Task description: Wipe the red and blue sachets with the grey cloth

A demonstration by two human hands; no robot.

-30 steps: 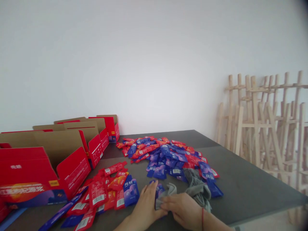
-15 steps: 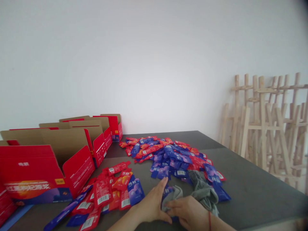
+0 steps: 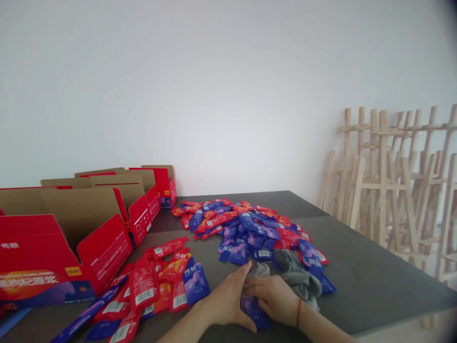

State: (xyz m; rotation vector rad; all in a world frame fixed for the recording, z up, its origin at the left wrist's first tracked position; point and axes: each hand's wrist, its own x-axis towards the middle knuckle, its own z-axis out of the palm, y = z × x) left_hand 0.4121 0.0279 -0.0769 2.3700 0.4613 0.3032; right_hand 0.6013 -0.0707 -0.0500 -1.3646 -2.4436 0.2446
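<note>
A blue sachet [image 3: 254,312] lies flat on the table between my two hands. My left hand [image 3: 225,301] holds its left side, thumb and fingers spread toward its near and far ends. My right hand [image 3: 274,297] is closed on a grey cloth [image 3: 260,270] over the far part of this sachet; the fingers hide much of the contact. More crumpled grey cloth [image 3: 298,276] lies just beyond the right wrist, and I cannot tell whether it is the same piece.
Red and blue sachets form a large heap [image 3: 246,228] farther back. A smaller pile [image 3: 153,286] lies left of my hands. Open red cartons [image 3: 107,243] line the table's left side. Wooden easels [image 3: 385,190] stand beyond the right table edge [image 3: 392,326].
My right hand has moved up along the sachet with the cloth, uncovering more of its near part. My left hand stays beside it. The view has shifted slightly right.
</note>
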